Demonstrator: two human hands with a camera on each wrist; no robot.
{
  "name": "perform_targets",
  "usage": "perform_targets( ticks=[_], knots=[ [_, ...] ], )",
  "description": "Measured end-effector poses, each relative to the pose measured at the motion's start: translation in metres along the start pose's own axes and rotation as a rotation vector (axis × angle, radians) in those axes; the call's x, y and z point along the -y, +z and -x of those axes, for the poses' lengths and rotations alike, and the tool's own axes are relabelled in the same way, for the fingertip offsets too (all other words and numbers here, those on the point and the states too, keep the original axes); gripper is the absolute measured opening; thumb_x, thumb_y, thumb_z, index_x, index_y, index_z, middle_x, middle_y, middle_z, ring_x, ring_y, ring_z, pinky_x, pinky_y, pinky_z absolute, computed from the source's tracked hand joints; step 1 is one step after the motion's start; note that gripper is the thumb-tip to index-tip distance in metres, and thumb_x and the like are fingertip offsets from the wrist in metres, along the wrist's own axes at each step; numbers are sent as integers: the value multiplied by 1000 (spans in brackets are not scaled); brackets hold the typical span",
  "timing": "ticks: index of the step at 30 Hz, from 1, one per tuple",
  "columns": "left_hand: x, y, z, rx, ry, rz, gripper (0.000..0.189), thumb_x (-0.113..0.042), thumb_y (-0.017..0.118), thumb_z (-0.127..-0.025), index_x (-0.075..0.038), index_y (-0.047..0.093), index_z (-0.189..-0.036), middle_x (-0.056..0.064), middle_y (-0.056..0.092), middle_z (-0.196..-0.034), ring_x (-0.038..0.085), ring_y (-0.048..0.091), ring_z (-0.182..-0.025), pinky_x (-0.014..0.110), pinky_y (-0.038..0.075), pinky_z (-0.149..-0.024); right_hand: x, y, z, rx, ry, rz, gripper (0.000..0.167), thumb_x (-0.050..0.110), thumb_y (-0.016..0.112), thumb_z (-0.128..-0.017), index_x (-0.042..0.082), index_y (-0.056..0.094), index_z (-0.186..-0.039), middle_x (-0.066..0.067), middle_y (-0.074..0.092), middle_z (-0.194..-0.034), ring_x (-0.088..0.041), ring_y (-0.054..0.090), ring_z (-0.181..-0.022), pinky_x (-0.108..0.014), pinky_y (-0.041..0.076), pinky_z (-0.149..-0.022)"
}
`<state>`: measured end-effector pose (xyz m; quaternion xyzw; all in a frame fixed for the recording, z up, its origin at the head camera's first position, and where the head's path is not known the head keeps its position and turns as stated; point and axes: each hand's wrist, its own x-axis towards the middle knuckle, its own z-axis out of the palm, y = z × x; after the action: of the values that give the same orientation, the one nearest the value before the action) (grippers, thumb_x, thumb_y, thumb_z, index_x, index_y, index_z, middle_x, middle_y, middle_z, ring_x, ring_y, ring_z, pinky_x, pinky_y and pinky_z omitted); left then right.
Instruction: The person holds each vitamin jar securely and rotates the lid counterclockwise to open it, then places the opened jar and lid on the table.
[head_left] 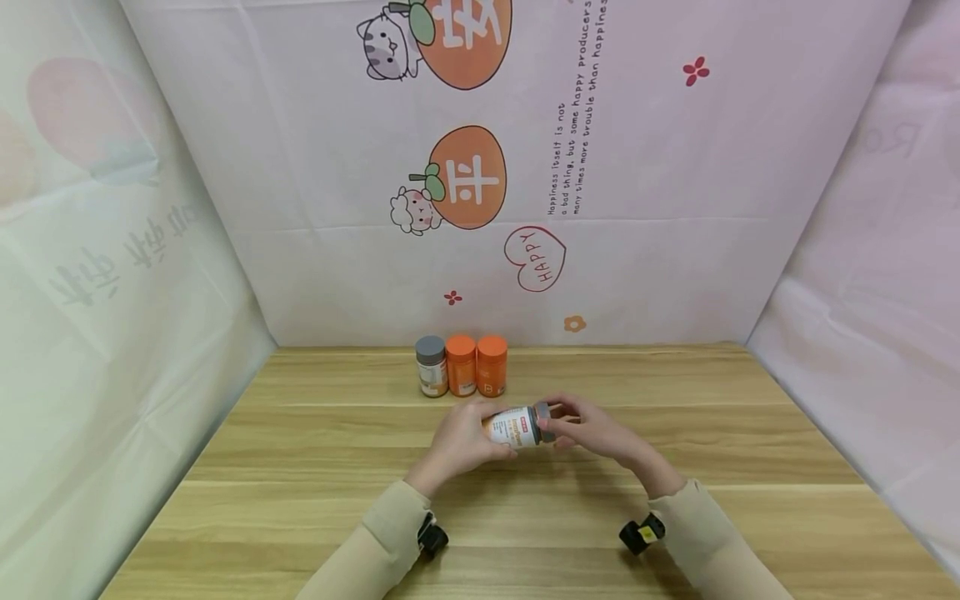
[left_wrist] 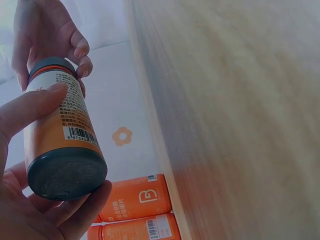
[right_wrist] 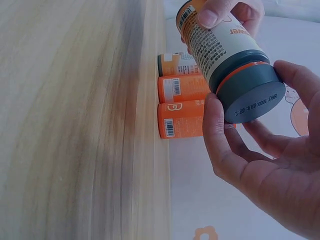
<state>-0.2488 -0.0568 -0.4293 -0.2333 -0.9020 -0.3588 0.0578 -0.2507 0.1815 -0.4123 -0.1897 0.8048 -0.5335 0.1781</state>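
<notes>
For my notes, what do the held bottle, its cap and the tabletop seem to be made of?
Held bottle: probably plastic, smooth with a soft sheen on its dark base, though coated glass or metal is possible.
Cap: likely plastic, matte, evenly dark grey with printed characters on top.
Tabletop: wood or wood-look laminate, satin; pale grain streaks run across it, leaving which open.

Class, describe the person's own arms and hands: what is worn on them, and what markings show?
The left hand and right hand wear no gloves. The left sleeve and right sleeve are plain beige. At the wrists sit a small black left camera and right camera, the latter with a yellow patch. No cables show.
</notes>
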Motion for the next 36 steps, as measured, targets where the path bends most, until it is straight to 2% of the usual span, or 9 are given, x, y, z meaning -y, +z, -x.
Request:
perform_targets(
  ticks=[4, 11, 17, 21, 31, 36],
  knots=[
    [0, 0, 0, 0, 2, -4, 59, -31, 87, -61, -16, 68, -114, 1, 65, -103, 12, 55, -84, 28, 45, -71, -1, -1, 0, 1, -38, 17, 50, 30, 62, -91, 5, 47, -132, -24, 51, -124, -25, 59, -102, -48, 52, -85],
    [1, -1, 0, -5, 6, -10, 59, -33, 87, -60, -18, 69, -114, -1, 65, -102, 11, 55, -84, 26, 44, -70, -3, -3, 0, -27, -134, 90, 51, 23, 71, -85, 12, 50, -130, -17, 53, -126, -32, 55, -112, -36, 50, -85],
    [-1, -2, 0, -7, 10, -3, 59, -31, 87, -60, -17, 69, -114, 0, 65, -101, 12, 55, -83, 27, 44, -70, -6, -2, -1, -21, -226, 20, 53, 8, 75, -79, 11, 51, -126, -14, 51, -129, -40, 47, -119, -49, 46, -95],
    [-1, -3, 0, -6, 5, 4, 59, -31, 87, -59, -16, 69, -113, 0, 65, -101, 11, 55, -82, 26, 44, -69, -9, -1, -3, -34, -264, 7, 53, 6, 76, -77, 10, 52, -124, -13, 52, -129, -41, 47, -120, -56, 40, -99],
    [-1, -2, 0, -9, -4, 2, 60, -31, 87, -60, -15, 68, -115, 2, 66, -103, 12, 55, -83, 27, 44, -70, -9, -1, -2, -43, -282, 23, 51, 1, 74, -78, 11, 53, -124, -11, 53, -131, -34, 49, -121, -53, 40, -101],
    [-3, -2, 0, -7, -12, -2, 60, -30, 87, -60, -17, 68, -115, 0, 65, -103, 13, 55, -83, 28, 44, -71, -8, -1, -2, -55, -240, 22, 49, 15, 73, -83, 8, 52, -127, -8, 54, -131, -33, 49, -122, -47, 45, -97]
  ],
)
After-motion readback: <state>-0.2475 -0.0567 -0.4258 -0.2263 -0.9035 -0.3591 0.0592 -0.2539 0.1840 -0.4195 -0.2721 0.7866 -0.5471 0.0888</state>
